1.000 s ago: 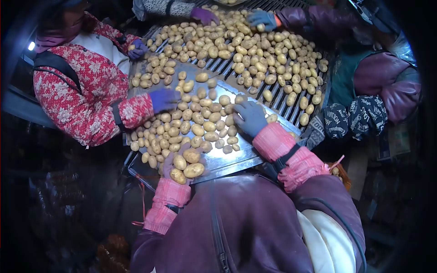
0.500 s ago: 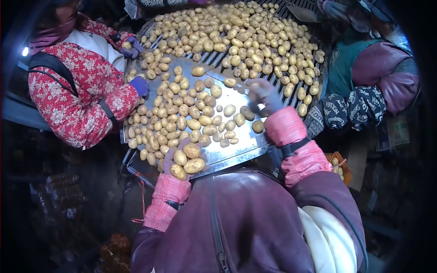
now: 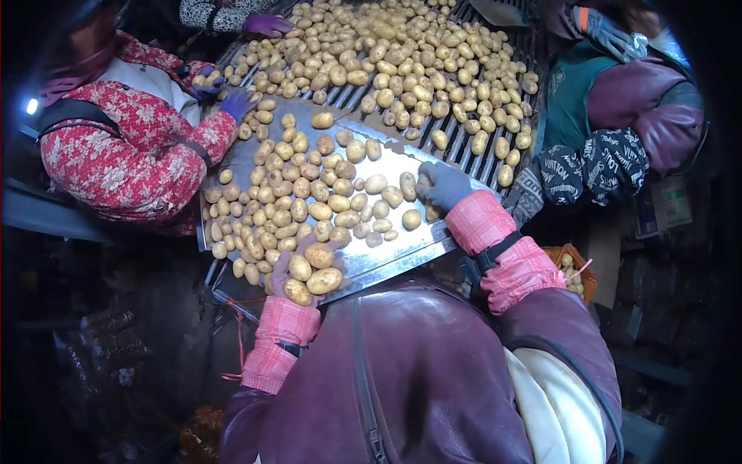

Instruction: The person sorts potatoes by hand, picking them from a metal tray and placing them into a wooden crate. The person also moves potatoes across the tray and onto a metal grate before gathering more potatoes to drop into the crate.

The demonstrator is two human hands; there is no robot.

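Observation:
My left hand (image 3: 280,267), in a purple-grey glove, is cupped palm up at the near edge of the metal tray (image 3: 363,272). It holds a few large potatoes (image 3: 324,280). Over the right side of the tray is my right hand (image 3: 447,185) in a grey glove, its fingers partly bent and slightly apart. Nothing shows in that hand; its fingertips are close beside a darker potato (image 3: 407,185). A spread of loose potatoes (image 3: 282,189) covers the tray's left and middle. A single potato (image 3: 411,220) lies just below my right hand.
Beyond the tray, many potatoes (image 3: 417,58) cover a slatted metal grate (image 3: 460,151). A person in a red floral jacket (image 3: 139,143) works at the left, gloved hand (image 3: 238,103) by the potatoes. Another person's patterned sleeve (image 3: 591,172) is at right. An orange crate (image 3: 589,282) holds potatoes.
My right hand has come nearer to me over the tray and is no longer blurred. The left coworker's hand has moved farther up the tray. A purple-gloved hand shows at the top.

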